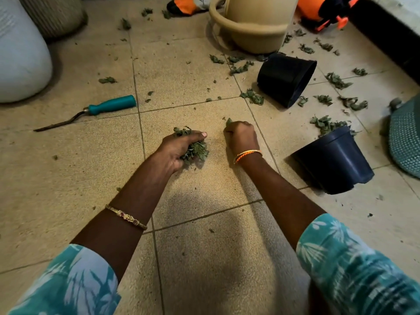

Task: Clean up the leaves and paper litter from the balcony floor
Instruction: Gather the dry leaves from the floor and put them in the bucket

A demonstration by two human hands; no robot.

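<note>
A crumpled clump of dry green leaves [195, 151] was gripped in the left hand [179, 151] at mid-frame, over the rough beige floor tiles [68, 178]. A single leaf scrap [229, 121] was pinched by the closed right hand [242, 137] just beside it. More curled leaves [327, 125] were scattered at right, around two tipped smooth black plastic pots [334, 160].

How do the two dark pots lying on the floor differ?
The upper black pot lies with its open mouth turned away to the right; the nearer dark blue pot shows its base toward the camera, mouth toward a leaf pile. The black pot looks smooth-walled; the blue pot has a stepped rim band. The black pot lies beside the beige pot. Both are tipped over, leaves around them.
</note>
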